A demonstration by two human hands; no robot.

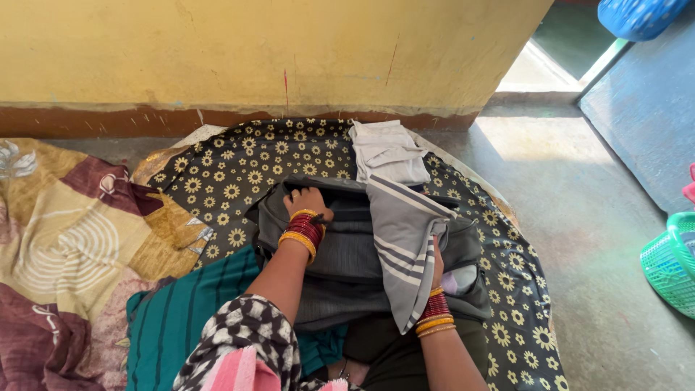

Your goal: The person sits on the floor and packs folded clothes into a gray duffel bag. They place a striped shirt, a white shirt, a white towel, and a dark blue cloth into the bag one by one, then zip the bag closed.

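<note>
The person is folding a dark grey cloth garment (pixel 340 253) lying near the middle of the round black mat with a cream flower print (pixel 239 174) on the floor. The left hand (pixel 308 201) is pressing its far edge flat, fingers curled over the fold. The right hand (pixel 436 264) is gripping a grey cloth with pale stripes (pixel 402 239) draped across the garment, fingers closed on its edge. Judging by this, the folding is midway; next the striped cloth likely needs lifting clear or smoothing flat.
</note>
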